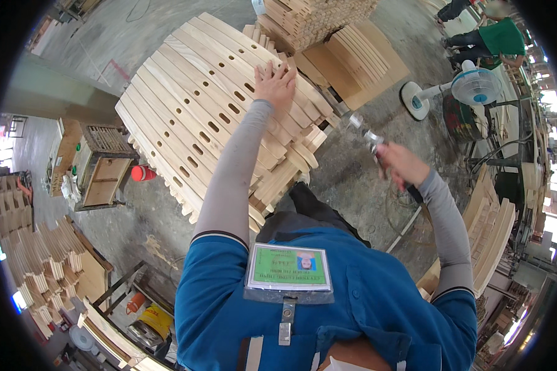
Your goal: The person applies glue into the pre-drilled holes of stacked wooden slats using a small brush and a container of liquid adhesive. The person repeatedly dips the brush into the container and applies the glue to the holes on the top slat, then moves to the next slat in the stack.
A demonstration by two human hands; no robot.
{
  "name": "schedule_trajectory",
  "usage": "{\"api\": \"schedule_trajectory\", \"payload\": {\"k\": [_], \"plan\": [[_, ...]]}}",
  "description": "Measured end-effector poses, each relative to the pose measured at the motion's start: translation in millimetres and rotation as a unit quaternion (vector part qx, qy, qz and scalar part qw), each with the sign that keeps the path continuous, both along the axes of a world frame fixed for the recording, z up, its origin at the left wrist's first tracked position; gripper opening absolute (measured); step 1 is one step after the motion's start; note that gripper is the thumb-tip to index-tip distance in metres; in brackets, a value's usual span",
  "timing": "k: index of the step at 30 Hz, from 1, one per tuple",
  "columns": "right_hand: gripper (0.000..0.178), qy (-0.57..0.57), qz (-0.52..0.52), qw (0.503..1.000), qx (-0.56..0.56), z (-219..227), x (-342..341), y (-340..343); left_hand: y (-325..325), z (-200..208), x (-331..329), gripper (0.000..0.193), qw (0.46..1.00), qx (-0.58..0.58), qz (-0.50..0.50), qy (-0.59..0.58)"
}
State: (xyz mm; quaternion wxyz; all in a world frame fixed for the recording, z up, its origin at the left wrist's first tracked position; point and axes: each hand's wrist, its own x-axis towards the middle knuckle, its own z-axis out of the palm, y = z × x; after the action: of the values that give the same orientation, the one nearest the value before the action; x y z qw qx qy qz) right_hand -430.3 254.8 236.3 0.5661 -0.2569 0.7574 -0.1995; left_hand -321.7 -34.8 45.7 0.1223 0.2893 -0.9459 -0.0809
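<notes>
My left hand (277, 88) lies with its fingers spread on the right part of a wide stack of pale wooden slats (167, 86). Rows of oval slots and small round holes run across the slats. Shorter curved wooden pieces (291, 162) jut from the stack's near right side. Off to the right, my right hand (405, 163) is closed around a slim hand tool (370, 137) with a silvery front and a dark rear end. The tool's tip points up and left toward the stack's right edge, apart from it. Motion blur hides its exact kind.
Beyond the stack are piled wooden pieces (315, 18) and cardboard (380, 77) with more slats. A standing fan (473, 86) is at right, near a person in green (501, 38). A red container (143, 173) and a wooden crate (102, 164) stand left.
</notes>
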Motion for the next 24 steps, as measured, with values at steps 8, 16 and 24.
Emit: {"api": "schedule_trajectory", "payload": {"k": [8,16,24], "plan": [[0.047,0.089,0.124,0.988,0.005,18.1,-8.2,-62.6,42.9,-5.0,-14.6,0.056,1.000,-0.001,0.003,0.016],[0.049,0.207,0.384,0.895,0.089,49.4,20.9,-135.2,48.4,5.4,2.5,0.063,1.000,0.006,-0.016,-0.008],[0.047,0.238,0.379,0.889,0.100,40.6,46.5,-164.5,49.4,1.2,-1.1,0.063,0.999,-0.006,-0.021,-0.028]]}}
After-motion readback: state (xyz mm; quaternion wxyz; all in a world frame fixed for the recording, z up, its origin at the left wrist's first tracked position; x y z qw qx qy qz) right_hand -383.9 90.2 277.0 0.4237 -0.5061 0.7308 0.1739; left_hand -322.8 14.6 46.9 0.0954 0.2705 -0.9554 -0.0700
